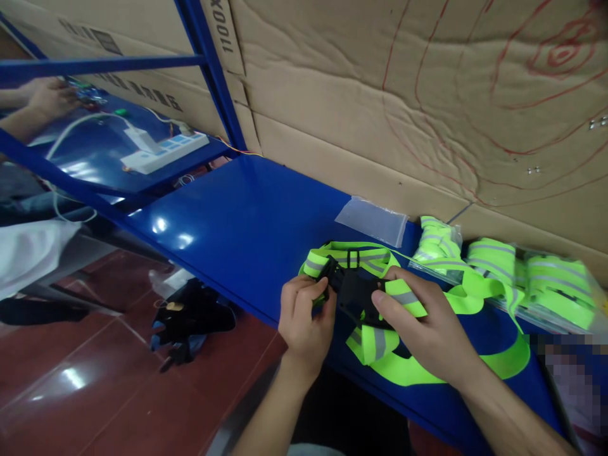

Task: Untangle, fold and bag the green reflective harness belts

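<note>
My left hand [306, 316] pinches a black plastic buckle [327, 269] at the end of a neon yellow-green strap [418, 370] with a grey reflective stripe. In my right hand [422, 323] is a flat black plastic piece [358, 296], joined to the same strap, with my thumb pressed on its face. The buckle meets the left edge of the black piece; whether the two are locked together I cannot tell. A black slider [353, 258] sits on the strap just behind. Loops of the strap spread over the blue table around my right hand.
A clear plastic bag [373, 220] lies at the table's back edge. Bagged rolls of neon strap [491, 261] line the cardboard wall [332, 145]. Left, beyond a blue frame post [209, 69], are a white power strip [164, 152] and another person's hands [50, 98]. A dark bundle [192, 316] lies on the floor.
</note>
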The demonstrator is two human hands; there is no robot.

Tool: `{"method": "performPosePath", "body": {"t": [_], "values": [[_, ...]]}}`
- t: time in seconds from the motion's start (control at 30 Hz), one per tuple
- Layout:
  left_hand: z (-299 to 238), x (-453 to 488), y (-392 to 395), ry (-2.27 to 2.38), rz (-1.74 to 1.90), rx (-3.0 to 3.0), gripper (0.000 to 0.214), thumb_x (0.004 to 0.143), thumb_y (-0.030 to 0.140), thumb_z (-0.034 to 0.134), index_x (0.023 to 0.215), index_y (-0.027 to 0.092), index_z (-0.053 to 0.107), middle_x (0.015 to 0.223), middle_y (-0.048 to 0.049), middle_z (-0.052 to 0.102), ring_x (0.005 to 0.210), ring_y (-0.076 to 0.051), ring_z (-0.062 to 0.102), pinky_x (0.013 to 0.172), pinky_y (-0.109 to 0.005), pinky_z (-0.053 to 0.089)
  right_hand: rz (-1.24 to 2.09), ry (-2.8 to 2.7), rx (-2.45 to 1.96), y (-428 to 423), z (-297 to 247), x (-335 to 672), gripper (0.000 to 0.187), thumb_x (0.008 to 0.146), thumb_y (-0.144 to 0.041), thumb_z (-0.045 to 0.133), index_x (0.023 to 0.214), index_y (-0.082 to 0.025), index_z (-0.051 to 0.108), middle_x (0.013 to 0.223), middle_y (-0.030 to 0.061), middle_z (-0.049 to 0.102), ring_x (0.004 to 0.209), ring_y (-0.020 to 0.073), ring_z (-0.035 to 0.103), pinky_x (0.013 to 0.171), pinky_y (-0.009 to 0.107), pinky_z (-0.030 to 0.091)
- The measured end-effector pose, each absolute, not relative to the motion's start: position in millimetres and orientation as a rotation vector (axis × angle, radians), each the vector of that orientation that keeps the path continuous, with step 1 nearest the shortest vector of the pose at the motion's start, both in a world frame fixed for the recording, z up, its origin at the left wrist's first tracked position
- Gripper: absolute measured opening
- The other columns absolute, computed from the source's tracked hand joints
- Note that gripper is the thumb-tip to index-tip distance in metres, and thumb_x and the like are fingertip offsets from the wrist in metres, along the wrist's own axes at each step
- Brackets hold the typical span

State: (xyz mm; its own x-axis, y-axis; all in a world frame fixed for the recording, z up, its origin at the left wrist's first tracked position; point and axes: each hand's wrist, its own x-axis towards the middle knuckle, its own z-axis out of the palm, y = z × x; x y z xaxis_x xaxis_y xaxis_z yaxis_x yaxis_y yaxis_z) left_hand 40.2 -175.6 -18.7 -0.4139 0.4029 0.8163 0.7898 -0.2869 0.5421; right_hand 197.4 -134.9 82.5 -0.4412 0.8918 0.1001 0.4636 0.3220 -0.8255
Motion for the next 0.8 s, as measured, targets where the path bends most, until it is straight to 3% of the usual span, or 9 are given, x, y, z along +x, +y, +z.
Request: {"method": "performPosePath", "body": {"t": [0.13,0.8], "values": [[-19,43,-175,-1.663,-1.733,-1.499,0.021,0.088,0.001,0.068,0.097,0.020,0.067,0.089,-0.0028,0.065,0.090,-0.017,0.068,0.081,-0.029,0.058,0.946,-2.082,-1.177,-135,89,196,0.029,0.094,-0.034,0.061,0.072,-0.024,0.045,0.055,-0.0075,0.042,0.049,0.0103,0.039,0.048,0.024,0.031],[-17,41,-171,-1.697,-1.675,-1.497,0.018,0.089,0.003,0.070,0.096,0.019,0.065,0.091,-0.0040,0.063,0.090,-0.017,0.068,0.078,-0.027,0.057,0.942,-1.955,-1.233,-136,77,195,0.027,0.096,-0.036,0.058,0.075,-0.024,0.048,0.059,-0.0063,0.042,0.054,0.0122,0.042,0.048,0.024,0.033]]}}
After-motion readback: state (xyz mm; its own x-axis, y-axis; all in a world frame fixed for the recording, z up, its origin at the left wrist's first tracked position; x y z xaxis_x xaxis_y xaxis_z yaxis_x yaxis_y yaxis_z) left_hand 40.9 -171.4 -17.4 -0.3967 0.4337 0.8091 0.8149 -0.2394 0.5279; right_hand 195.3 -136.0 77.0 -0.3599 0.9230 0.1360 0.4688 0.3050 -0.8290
